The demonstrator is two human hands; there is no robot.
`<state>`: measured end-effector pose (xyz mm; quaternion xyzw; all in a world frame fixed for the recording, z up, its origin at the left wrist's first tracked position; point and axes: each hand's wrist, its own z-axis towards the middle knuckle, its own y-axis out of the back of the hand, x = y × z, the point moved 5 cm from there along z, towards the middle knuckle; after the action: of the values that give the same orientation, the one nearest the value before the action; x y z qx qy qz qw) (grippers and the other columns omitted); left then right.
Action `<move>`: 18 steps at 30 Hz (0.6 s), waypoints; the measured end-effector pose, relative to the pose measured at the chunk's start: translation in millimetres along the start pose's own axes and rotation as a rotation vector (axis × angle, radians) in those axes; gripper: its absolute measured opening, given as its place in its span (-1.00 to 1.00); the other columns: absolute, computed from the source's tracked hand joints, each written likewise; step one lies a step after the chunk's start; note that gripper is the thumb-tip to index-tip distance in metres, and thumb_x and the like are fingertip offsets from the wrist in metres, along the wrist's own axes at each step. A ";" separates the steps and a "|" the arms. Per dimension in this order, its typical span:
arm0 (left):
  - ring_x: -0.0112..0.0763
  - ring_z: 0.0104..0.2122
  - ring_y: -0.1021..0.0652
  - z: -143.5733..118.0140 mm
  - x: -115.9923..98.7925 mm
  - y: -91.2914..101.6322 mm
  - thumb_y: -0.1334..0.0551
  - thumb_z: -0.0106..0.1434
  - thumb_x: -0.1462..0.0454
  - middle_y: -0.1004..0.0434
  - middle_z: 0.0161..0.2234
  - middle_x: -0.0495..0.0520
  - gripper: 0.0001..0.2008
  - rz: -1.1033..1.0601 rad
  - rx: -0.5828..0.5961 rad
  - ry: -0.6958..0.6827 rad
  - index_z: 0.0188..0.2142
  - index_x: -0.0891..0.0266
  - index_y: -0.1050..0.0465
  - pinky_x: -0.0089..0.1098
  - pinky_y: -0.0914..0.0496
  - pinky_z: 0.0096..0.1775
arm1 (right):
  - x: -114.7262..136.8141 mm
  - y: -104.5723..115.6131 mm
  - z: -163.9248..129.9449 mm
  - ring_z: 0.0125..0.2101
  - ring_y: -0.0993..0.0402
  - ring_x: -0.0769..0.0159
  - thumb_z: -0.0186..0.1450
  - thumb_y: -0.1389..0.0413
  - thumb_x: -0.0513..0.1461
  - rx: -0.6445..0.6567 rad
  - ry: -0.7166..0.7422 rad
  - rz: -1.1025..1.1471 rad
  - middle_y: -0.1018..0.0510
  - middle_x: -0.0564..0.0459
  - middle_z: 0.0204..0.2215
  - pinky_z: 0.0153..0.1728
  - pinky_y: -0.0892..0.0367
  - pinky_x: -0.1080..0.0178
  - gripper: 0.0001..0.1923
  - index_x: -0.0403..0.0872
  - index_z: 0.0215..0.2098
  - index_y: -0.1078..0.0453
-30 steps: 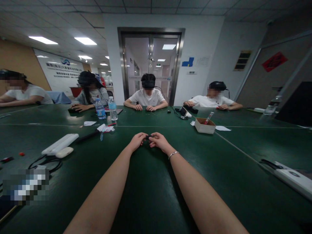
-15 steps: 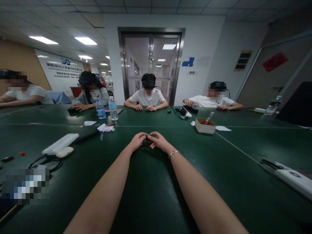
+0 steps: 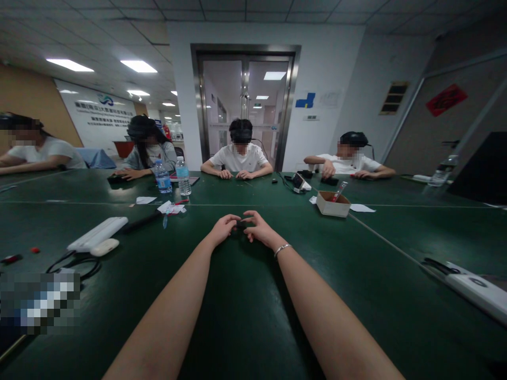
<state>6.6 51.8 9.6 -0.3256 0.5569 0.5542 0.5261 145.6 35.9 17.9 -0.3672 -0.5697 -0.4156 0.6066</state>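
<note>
Head camera looked down the length of a dark green table (image 3: 245,316), with both bare forearms stretched out and meeting near its middle. The left hand (image 3: 224,228) and the right hand (image 3: 259,229) lay close together on the tabletop, fingertips turned toward each other, and between them sat a small black object (image 3: 240,225), too small to make out what it was. Both hands had their fingers curled in on it, pinching it from either side; the right index finger was lifted slightly over the top. A thin silver bracelet (image 3: 281,250) circled the right wrist.

Off to the left lay a white power strip (image 3: 97,233) with a pale oval case (image 3: 104,246) just beside it and a loop of black cable (image 3: 75,264) nearer the table edge. Farther back stood two water bottles (image 3: 173,177) side by side, with scraps of white paper (image 3: 171,207) in front of them. To the right, a small cardboard box (image 3: 332,204) held a red-tipped pen sticking out at a tilt. Another white strip (image 3: 471,287) lay near the right edge.

Four other people sat along the far side, their hands resting on the table. A glass double door (image 3: 245,105) stood behind the middle one.
</note>
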 end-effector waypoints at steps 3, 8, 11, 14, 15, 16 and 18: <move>-0.55 -0.52 -0.36 -1.7 -2.5 -0.4 -0.05 0.15 0.31 -0.39 -0.44 0.01 -0.73 0.011 0.005 0.004 -0.16 0.28 -0.38 -0.57 -0.19 -0.56 | -0.1 0.3 -0.8 -0.72 -0.33 0.56 0.09 -0.22 -0.27 0.002 -0.010 0.023 -0.39 0.13 -0.35 -0.75 -0.32 0.45 -0.38 0.06 0.02 -0.02; -0.55 -0.54 -0.35 -1.8 -3.3 -0.7 -0.05 0.15 0.31 -0.37 -0.47 -0.01 -0.74 0.005 0.007 -0.004 -0.17 0.29 -0.37 -0.56 -0.18 -0.56 | -2.6 1.4 0.2 -0.76 -0.26 0.55 0.26 -0.04 -0.17 -0.068 -0.050 -0.034 -0.40 0.10 -0.48 -0.82 -0.22 0.48 -0.74 -0.08 -0.13 -0.12; -0.56 -0.56 -0.33 -2.5 -4.6 -0.6 -0.05 0.14 0.32 -0.35 -0.50 -0.03 -0.73 0.014 -0.004 0.015 -0.17 0.28 -0.38 -0.56 -0.18 -0.56 | 2.1 1.8 -2.5 -0.70 -0.33 0.56 0.06 -0.22 -0.36 -0.042 -0.003 0.043 -0.37 0.12 -0.30 -0.73 -0.33 0.44 -0.38 0.06 -0.03 0.01; -0.56 -0.57 -0.33 -4.4 -7.9 -1.3 -0.04 0.14 0.33 -0.34 -0.53 -0.04 -0.73 0.016 -0.003 0.024 -0.17 0.29 -0.37 -0.56 -0.17 -0.57 | 1.6 1.5 -3.3 -0.70 -0.34 0.55 0.06 -0.23 -0.29 -0.027 -0.047 0.080 -0.35 0.12 -0.31 -0.71 -0.36 0.41 -0.35 0.07 -0.02 0.04; -0.56 -0.57 -0.32 -5.1 -9.2 -1.5 -0.04 0.14 0.33 -0.34 -0.53 -0.04 -0.73 0.016 -0.001 0.025 -0.17 0.29 -0.37 -0.56 -0.17 -0.57 | 0.2 1.5 -2.6 -0.71 -0.32 0.54 0.13 -0.19 -0.21 -0.036 -0.070 0.071 -0.36 0.12 -0.36 -0.73 -0.34 0.41 -0.46 0.03 -0.03 0.01; -0.56 -0.57 -0.32 -5.8 -10.3 -1.7 -0.04 0.14 0.33 -0.34 -0.53 -0.04 -0.73 0.017 0.000 0.024 -0.17 0.29 -0.37 -0.55 -0.17 -0.57 | -1.3 1.6 -1.8 -0.73 -0.31 0.53 0.19 -0.12 -0.14 -0.049 -0.088 0.053 -0.36 0.12 -0.42 -0.76 -0.31 0.43 -0.56 -0.01 -0.06 -0.03; -0.56 -0.58 -0.31 -6.9 -11.7 -1.9 -0.04 0.14 0.33 -0.33 -0.52 -0.04 -0.73 0.022 0.000 0.022 -0.17 0.29 -0.37 -0.55 -0.17 -0.57 | -3.7 1.7 -0.7 -0.75 -0.27 0.53 0.26 -0.02 -0.10 -0.054 -0.109 0.014 -0.36 0.12 -0.50 -0.81 -0.24 0.47 -0.69 -0.07 -0.11 -0.07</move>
<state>9.6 42.3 19.0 -0.3256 0.5663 0.5563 0.5137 147.4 36.2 14.2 -0.4096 -0.5877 -0.4061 0.5674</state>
